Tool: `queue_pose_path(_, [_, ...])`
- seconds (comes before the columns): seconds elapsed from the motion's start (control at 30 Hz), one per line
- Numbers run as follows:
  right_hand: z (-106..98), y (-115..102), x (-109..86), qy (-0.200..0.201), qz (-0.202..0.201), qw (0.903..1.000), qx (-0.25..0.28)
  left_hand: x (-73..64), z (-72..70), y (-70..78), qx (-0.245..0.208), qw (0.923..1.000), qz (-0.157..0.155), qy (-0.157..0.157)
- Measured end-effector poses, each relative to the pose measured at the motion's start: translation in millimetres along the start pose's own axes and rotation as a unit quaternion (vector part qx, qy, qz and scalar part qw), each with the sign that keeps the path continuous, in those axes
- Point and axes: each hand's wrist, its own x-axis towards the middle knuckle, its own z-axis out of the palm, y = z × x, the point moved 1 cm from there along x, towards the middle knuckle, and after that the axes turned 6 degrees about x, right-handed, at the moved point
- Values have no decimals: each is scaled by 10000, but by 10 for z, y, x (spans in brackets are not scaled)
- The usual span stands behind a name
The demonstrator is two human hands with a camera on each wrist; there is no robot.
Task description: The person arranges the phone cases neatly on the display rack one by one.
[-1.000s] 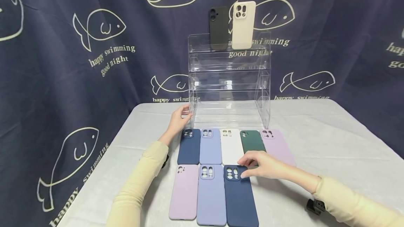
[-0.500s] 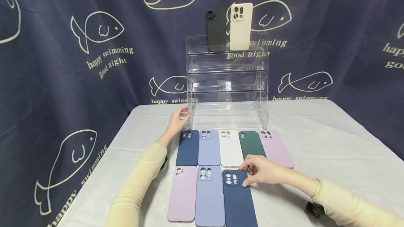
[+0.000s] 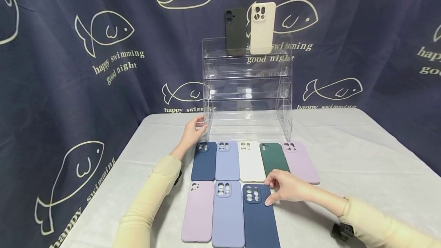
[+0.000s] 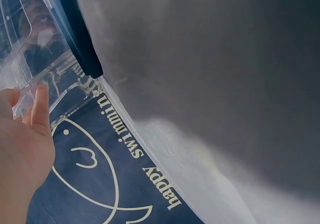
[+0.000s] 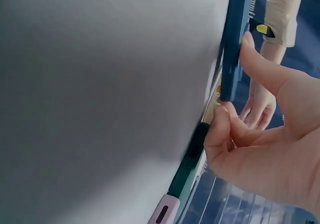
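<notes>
My left hand (image 3: 193,130) grips the lower left side of a clear tiered display stand (image 3: 248,106); the left wrist view shows its fingers (image 4: 41,103) at the plastic edge. My right hand (image 3: 289,186) holds the top right corner of a navy phone case (image 3: 262,221), the rightmost of the front row. In the right wrist view the thumb (image 5: 260,66) lies along the case's side, and curled fingers (image 5: 220,129) meet its top end. Left of it lie a periwinkle phone case (image 3: 228,217) and a lilac phone case (image 3: 198,213).
A black phone case (image 3: 236,30) and a cream phone case (image 3: 263,30) stand on the top tier. Behind the front row lie another navy case (image 3: 204,163), another periwinkle case (image 3: 227,163), a white case (image 3: 252,163), a green case (image 3: 273,158) and another lilac case (image 3: 300,163).
My right hand has drawn the front navy case slightly toward me, and its thumb has come lower on the case's side. The left hand stays at the stand.
</notes>
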Motion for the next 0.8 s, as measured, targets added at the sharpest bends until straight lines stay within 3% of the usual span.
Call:
queue_pose_path(0.13, [-33,7,-1,-140,346,9978,553,-9,11,-5,35,10000,16,16])
queue_pose_path(0.37, [-121,-20,3,-228,213,9913,1281,0,11,-12,18,10000,2,21])
queue_pose_path(0.57, [-208,-83,7,33,583,9728,2240,-33,11,-17,-109,9999,61,35])
queue_pose_path(0.8, [-373,-149,34,596,115,9743,2171,-16,9,-19,-188,9998,74,32])
